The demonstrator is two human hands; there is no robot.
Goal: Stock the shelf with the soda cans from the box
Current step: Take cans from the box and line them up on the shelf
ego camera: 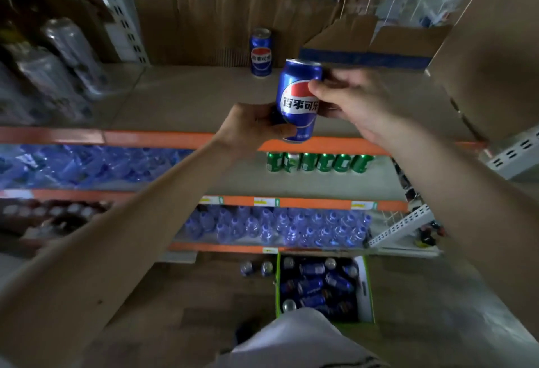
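Observation:
A blue soda can [297, 99] with a red, white and blue logo is held upright above the front of the top shelf [180, 99]. My left hand [250, 127] grips its lower part from the left. My right hand [350, 99] pinches its upper side from the right. One more blue can [261, 53] stands upright at the back of that shelf, apart from the held can. On the floor, a green-rimmed box [366, 289] holds several blue cans lying loose. Two further blue cans [256, 268] stand on the floor just left of the box.
A cardboard box [379, 44] with a blue stripe sits at the shelf's back right, and a large one [490, 47] fills the right. Wrapped silver cans [58, 61] lie at the left. Green cans [320, 162] and blue-capped bottles [277, 227] fill the lower shelves.

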